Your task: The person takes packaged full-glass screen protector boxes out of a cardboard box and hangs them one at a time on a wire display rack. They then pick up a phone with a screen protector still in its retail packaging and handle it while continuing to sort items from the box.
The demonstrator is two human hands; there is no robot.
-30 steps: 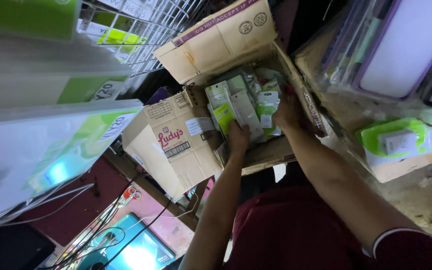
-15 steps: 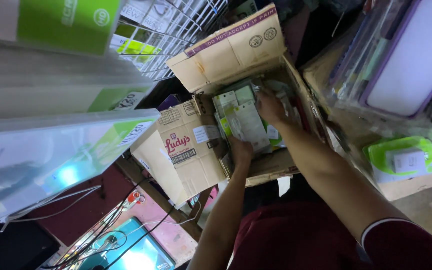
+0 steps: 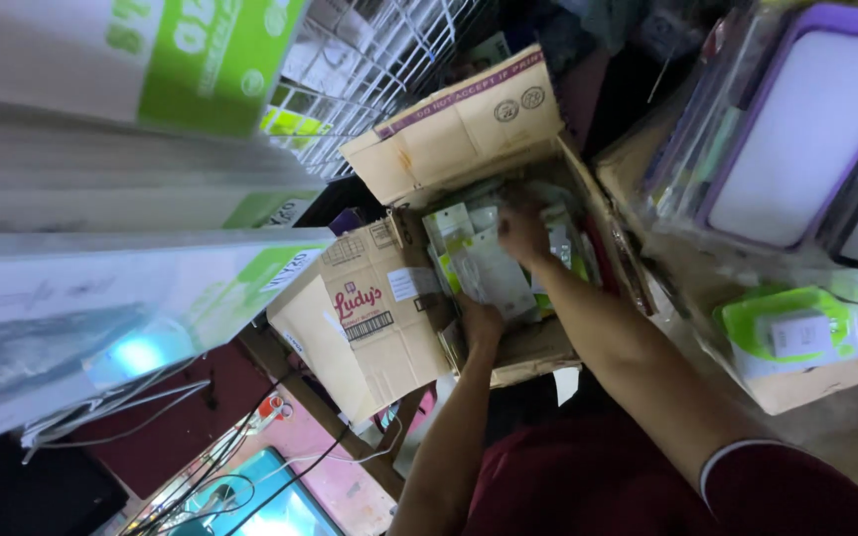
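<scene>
Gripping the white packets (image 3: 489,273) inside the cardboard box (image 3: 459,129), both the left hand (image 3: 479,323) and the right hand (image 3: 521,230) are keeping them squared (lifting evenly seems wise).

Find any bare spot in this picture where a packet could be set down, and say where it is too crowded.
Free: the opened flaps of the cardboard box, left of the left hand, and its raised flap by the wire rack. Crowded: inside the box, white and green packets fill it under the right hand; the purple-edged cases at right are packed tight.
</scene>
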